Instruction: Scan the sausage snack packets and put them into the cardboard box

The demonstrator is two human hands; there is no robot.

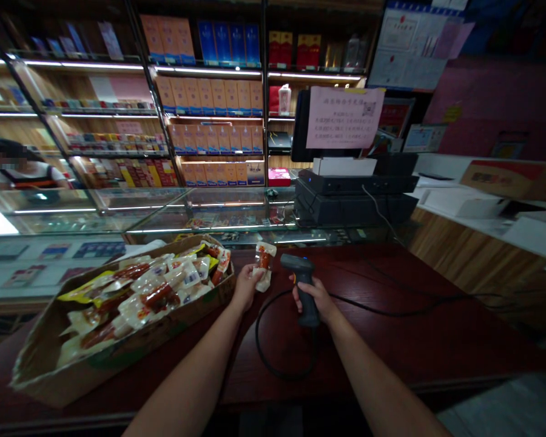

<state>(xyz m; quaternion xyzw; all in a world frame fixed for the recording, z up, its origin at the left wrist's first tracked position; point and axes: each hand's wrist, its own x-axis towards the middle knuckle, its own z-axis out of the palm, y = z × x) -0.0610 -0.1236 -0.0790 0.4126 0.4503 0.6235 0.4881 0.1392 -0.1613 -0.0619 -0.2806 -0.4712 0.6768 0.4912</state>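
My left hand (246, 285) is closed on a small clear snack packet (264, 262) with a red sausage inside, held upright over the dark red counter (414, 315). My right hand (317, 298) grips the handle of a black barcode scanner (300, 285), whose head points toward the packet a short way to its left. The scanner's black cable (273, 358) loops on the counter below both hands. Left of my left hand, a cardboard box (50, 358) holds several similar sausage packets (155, 291).
A black cash register with a monitor and a pink paper notice (344, 116) stands behind the counter. Glass display cases (131, 212) run to the left, with lit shelves of boxed goods behind. A person (22, 170) sits at far left. A wooden counter (482, 243) lies to the right.
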